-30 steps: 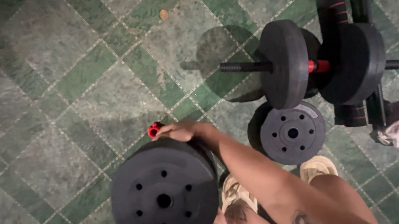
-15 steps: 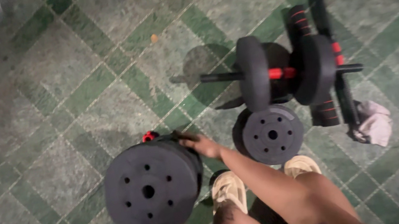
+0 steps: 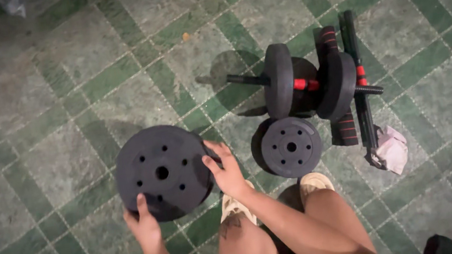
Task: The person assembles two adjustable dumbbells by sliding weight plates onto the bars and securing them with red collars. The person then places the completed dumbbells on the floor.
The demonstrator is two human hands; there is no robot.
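Hands hold one black weight plate (image 3: 163,172) between them, above the green tiled floor (image 3: 50,101). The left hand (image 3: 144,225) grips its lower left rim, thumb laid up over the flat face, fingers hidden behind. The right hand (image 3: 226,173) presses on the right edge with fingers spread along the rim. The plate faces the camera almost flat-on: a round disc with a centre hole and a ring of smaller holes about it. Whether anything is stacked behind it, the view does not show.

Just right of the right hand, a second plate (image 3: 290,147) lies on the floor, face up, with the same pattern of holes. Behind it stands a loaded dumbbell (image 3: 307,84) on its plates, two black discs on edge with a red collar between them and the bar ends poking out left and right. Touching or just behind the dumbbell, two black bars (image 3: 347,82) with red bands lie side by side, running away from the person. A crumpled pale cloth (image 3: 392,148) sits at the near end of those bars.

Below the plate, the person's bare legs show, with feet in light sandals (image 3: 236,205) planted on the tiles, one near the right wrist, the other nearer the lying plate
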